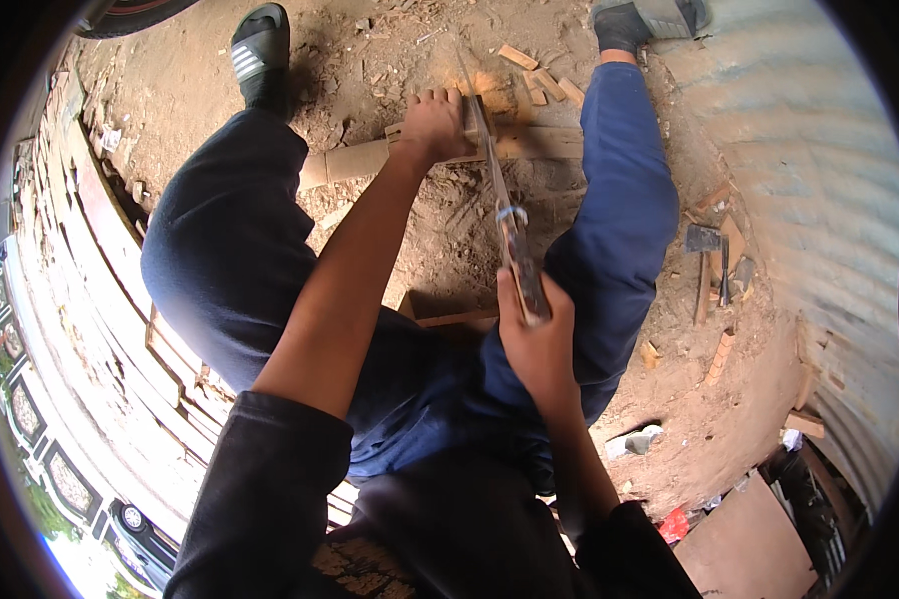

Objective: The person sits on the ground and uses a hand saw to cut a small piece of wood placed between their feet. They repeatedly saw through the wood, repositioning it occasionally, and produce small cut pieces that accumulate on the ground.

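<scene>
My right hand (541,344) is closed around the handle of a handsaw (493,175), whose thin blade points away from me. A blue band wraps the saw where blade and handle meet. Fingers bent over its top, my left hand (433,127) holds down a small piece of wood (471,117). That piece lies on a wooden plank (355,163) set crosswise on the ground between my legs. The blade runs right beside the held piece, close to my left fingers; whether it is in a cut cannot be made out.
Beyond the plank lie several small wood offcuts (542,82) and orange sawdust (486,92). To my right, a dark-headed tool with a wooden handle (702,290) rests on the dirt near a corrugated metal wall (804,150). Stacked boards (105,270) line the left.
</scene>
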